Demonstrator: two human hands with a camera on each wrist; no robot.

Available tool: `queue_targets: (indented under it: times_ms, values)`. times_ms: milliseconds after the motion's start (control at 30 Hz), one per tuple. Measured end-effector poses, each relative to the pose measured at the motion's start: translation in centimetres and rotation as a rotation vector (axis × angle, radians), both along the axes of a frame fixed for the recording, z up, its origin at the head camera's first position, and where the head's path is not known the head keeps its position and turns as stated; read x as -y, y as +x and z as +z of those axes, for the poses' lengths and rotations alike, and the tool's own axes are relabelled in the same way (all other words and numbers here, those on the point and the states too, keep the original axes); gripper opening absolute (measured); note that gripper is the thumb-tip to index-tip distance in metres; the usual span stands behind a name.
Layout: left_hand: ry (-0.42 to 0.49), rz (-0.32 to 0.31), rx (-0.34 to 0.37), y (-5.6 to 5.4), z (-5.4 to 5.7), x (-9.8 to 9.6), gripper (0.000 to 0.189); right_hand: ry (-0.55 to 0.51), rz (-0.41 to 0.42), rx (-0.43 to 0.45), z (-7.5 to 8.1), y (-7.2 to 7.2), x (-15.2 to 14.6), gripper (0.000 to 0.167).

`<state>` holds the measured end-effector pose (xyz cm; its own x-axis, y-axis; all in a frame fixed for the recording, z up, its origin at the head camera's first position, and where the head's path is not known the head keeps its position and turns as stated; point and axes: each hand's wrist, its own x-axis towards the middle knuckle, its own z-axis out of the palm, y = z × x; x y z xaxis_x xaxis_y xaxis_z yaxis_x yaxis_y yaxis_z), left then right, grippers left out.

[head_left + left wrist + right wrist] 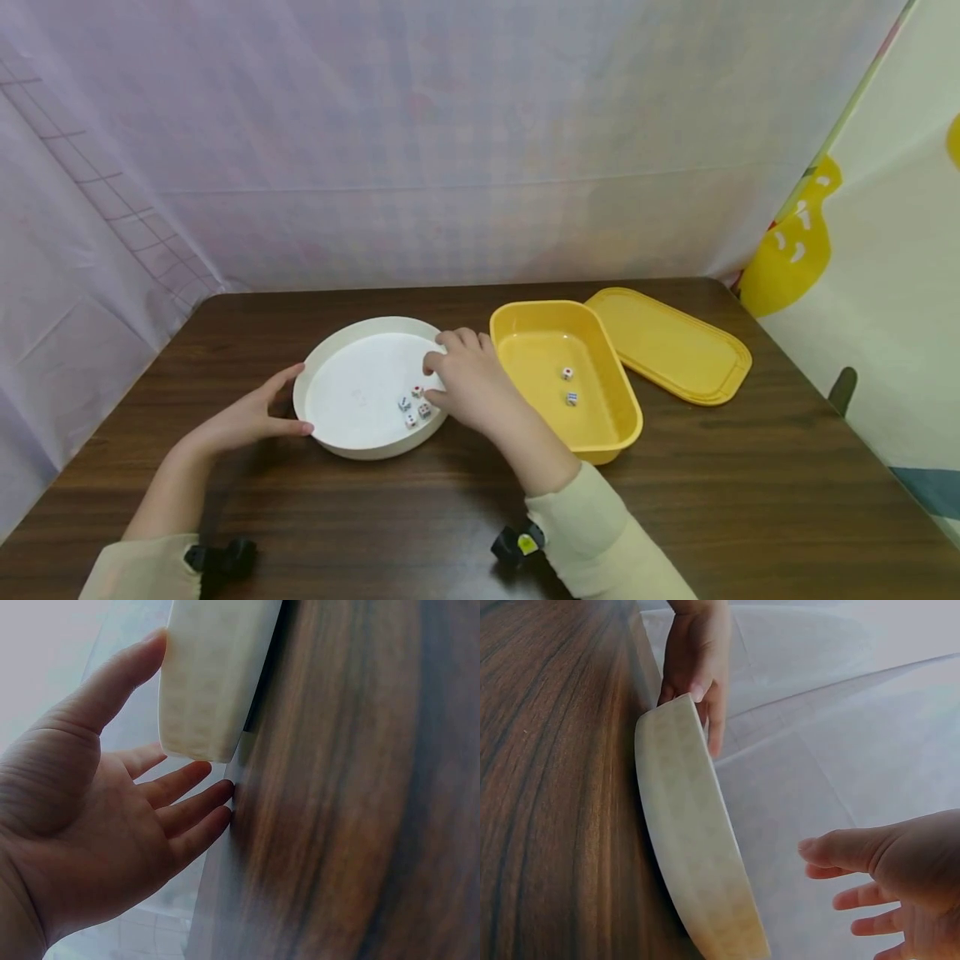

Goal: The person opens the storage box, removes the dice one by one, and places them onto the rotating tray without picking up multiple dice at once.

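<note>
Only head view shows dice [424,411] in round white tray [352,387], opening up on bench [360,525], left hand [242,423] splayed against it, right hand [471,383] digits parted at its right edge, yellow box [543,358] long axis roughly front-to-back.

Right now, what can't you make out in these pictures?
Many pips on the dice: head view, too small.
The dice inside the white tray: right wrist view, hidden by its wall.
The rest of the tray: left wrist view, cut off by the top edge.
The near side of the table: head view, cut off by the bottom edge.
</note>
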<state>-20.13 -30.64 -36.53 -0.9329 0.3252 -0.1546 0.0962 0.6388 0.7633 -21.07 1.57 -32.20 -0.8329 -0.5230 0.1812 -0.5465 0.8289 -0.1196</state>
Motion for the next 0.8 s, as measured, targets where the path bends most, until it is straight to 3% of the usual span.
queue_targets:
  times_ms: [600, 800]
  values:
    - [-0.011, 0.003, 0.007, 0.0, 0.1, -0.1, 0.105, -0.027, 0.009, -0.063, 0.8, 0.8, -2.4, 0.026]
    - [-0.014, 0.006, 0.010, 0.0, 0.1, -0.1, 0.105, -0.023, -0.019, -0.048, 0.9, 1.0, -3.2, 0.027]
